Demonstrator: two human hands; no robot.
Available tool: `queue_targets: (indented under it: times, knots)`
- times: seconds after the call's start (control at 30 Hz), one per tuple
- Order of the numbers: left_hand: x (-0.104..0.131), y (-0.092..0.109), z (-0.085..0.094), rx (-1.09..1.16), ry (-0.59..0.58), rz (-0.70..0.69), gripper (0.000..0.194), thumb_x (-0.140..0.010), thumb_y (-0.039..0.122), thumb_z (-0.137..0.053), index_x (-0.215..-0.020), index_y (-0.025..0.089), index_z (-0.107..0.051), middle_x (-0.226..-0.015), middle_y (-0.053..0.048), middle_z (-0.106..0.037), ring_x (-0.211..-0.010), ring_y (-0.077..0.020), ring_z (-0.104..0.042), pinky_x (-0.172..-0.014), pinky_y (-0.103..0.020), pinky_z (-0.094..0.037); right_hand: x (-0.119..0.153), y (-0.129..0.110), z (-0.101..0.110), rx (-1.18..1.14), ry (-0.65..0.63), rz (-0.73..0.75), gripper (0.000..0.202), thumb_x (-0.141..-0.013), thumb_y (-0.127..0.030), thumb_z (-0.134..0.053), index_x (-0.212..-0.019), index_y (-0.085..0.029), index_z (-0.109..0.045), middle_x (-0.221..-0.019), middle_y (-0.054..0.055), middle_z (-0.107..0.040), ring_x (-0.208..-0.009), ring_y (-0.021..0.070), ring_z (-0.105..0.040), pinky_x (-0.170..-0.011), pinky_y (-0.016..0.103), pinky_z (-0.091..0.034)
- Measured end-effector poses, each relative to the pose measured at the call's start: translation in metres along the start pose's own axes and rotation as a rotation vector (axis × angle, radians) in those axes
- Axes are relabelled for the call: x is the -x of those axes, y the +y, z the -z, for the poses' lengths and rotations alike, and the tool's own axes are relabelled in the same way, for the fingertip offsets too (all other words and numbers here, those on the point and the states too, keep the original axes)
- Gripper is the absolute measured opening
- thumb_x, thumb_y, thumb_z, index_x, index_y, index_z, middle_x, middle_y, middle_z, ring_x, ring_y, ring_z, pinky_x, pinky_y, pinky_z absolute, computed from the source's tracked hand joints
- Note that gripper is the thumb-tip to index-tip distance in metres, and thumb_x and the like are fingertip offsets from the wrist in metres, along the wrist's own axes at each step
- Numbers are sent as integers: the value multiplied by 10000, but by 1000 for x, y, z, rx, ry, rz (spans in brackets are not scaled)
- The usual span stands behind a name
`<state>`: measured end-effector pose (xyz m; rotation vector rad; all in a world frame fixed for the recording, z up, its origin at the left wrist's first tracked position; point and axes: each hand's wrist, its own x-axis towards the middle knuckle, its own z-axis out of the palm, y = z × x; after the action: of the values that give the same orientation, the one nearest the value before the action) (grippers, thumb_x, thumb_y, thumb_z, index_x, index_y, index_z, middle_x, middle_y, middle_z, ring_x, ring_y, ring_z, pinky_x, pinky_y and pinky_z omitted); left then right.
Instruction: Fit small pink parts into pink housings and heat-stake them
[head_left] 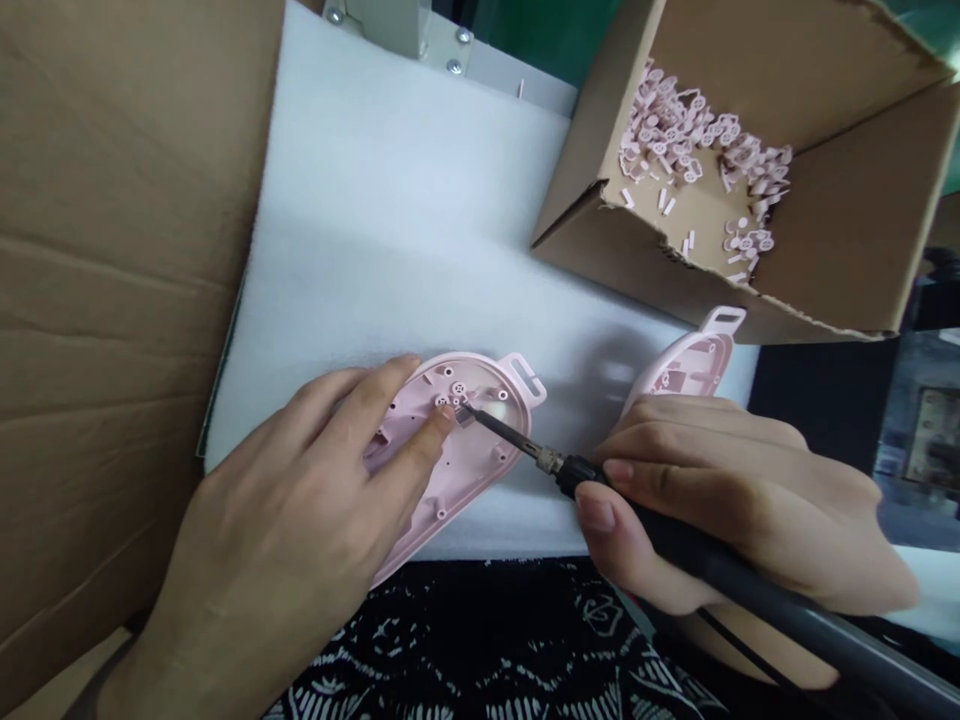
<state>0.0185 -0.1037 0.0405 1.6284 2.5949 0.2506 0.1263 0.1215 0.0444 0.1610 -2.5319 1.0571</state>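
Note:
My left hand [322, 500] rests over a pink plastic shell [427, 500], its fingers round the shell's edge and the thumb pressing on a small pink part [458, 388] with round ends inside. In my right hand [697, 480] is a black soldering iron [570, 475], held like a pen. The iron's tip touches or nearly touches the small part beside my left thumb; contact is hard to tell. Partly behind my right hand lies a second pink shell [694, 365] with a loop at its end.
An open cardboard box [652, 230] at the upper right holds many small pink parts and loose pink bits. White foam sheeting [360, 220] covers the work surface. A cardboard wall [127, 250] stands along the left. A bolted metal bracket [450, 45] is at the back.

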Motion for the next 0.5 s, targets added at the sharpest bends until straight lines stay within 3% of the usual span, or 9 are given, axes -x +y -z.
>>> queue_targets:
  times: [0.23, 0.37, 0.5]
  knots:
    - [3, 0, 1, 5, -14, 4, 401, -990, 213, -389, -1258, 218, -686, -1384, -118, -619, -1092, -352, -633, -741, -452, -569, 0, 2, -3, -56, 36, 71, 197, -762, 0, -739, -801, -140, -606, -637, -9, -538, -535, 119, -510, -488, 304, -393]
    - [2, -2, 0, -8, -18, 7, 398, -976, 190, -413, -1264, 214, -687, -1377, -132, -618, -1102, -364, -638, -756, -464, -574, -1, 1, -4, -74, 34, 41, 236, -731, 25, -745, -815, -144, -604, -655, -5, -544, -555, 131, -544, -505, 308, -409]
    - [1, -7, -2, -44, 44, -38, 377, -951, 166, -474, -1263, 215, -679, -1407, -120, -607, -1144, -337, -633, -833, -462, -583, 1, -13, 16, -61, 66, -3, 212, -801, -76, -741, -894, -178, -580, -626, -38, -538, -509, 115, -521, -503, 301, -444]
